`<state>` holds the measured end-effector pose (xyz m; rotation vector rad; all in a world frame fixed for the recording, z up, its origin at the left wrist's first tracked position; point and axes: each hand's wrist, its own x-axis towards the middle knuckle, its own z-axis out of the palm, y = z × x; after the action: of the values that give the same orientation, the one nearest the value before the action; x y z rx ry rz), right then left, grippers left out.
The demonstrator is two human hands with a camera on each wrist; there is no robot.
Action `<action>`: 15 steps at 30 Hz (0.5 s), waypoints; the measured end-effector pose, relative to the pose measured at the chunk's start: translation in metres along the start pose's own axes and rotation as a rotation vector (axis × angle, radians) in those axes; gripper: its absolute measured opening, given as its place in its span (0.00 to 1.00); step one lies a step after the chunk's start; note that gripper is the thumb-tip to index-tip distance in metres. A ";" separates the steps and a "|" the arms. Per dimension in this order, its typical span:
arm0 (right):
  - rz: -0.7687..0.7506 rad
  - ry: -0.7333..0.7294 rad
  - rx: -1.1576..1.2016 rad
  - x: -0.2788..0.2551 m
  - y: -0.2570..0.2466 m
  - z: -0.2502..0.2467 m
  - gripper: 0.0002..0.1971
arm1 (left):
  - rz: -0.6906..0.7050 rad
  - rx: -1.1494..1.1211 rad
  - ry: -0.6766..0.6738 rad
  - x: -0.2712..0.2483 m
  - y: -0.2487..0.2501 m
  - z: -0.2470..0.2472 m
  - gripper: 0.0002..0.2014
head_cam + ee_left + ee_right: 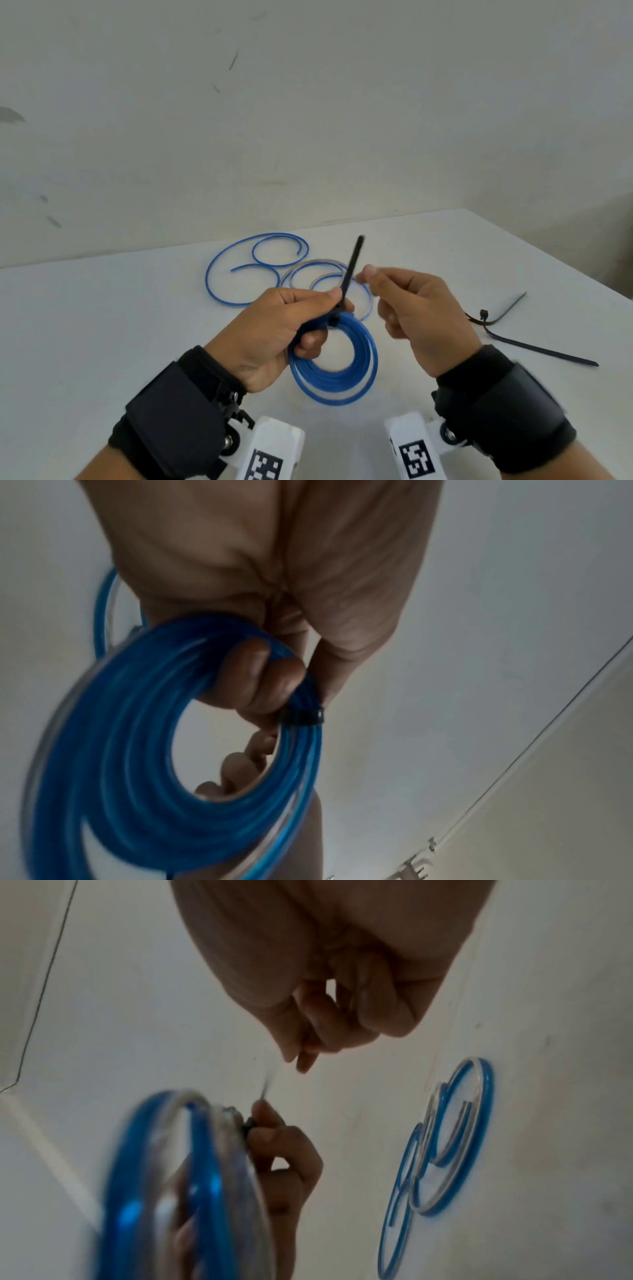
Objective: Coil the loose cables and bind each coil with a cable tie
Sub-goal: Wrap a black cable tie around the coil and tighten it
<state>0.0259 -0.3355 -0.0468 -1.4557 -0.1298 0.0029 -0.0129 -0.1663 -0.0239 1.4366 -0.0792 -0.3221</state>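
Note:
A blue cable coil (337, 377) hangs above the white table (102, 325). My left hand (337, 301) grips its top, right beside a black cable tie (351, 270) wrapped round the bundle. The tie's tail points up and away. In the left wrist view my left hand (267, 674) curls its fingers through the coil (120, 737), with the tie's band (301, 716) just past them. My right hand (373, 284) hovers just right of the tail with fingers curled. Its thumb and forefinger (301, 1056) meet with nothing seen between them.
Loose blue cables (208, 279) lie in open loops on the table behind the hands, also in the right wrist view (484, 1110). Spare black cable ties (534, 347) lie to the right, near the table's slanting right edge. A plain wall stands behind.

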 end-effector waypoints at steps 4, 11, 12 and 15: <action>0.004 -0.282 -0.168 -0.015 -0.002 0.016 0.13 | 0.062 -0.009 0.112 -0.005 0.003 -0.011 0.12; 0.039 -0.344 -0.302 -0.016 -0.005 0.012 0.19 | 0.122 0.144 0.164 -0.013 -0.004 -0.013 0.16; 0.045 -0.354 -0.314 -0.016 -0.005 0.011 0.19 | 0.124 0.162 0.155 -0.014 -0.004 -0.013 0.16; 0.070 -0.417 -0.276 -0.015 -0.004 0.009 0.19 | 0.113 0.191 0.119 -0.014 -0.005 -0.014 0.14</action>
<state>0.0100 -0.3281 -0.0436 -1.7197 -0.4326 0.3590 -0.0233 -0.1499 -0.0287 1.6301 -0.0958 -0.1380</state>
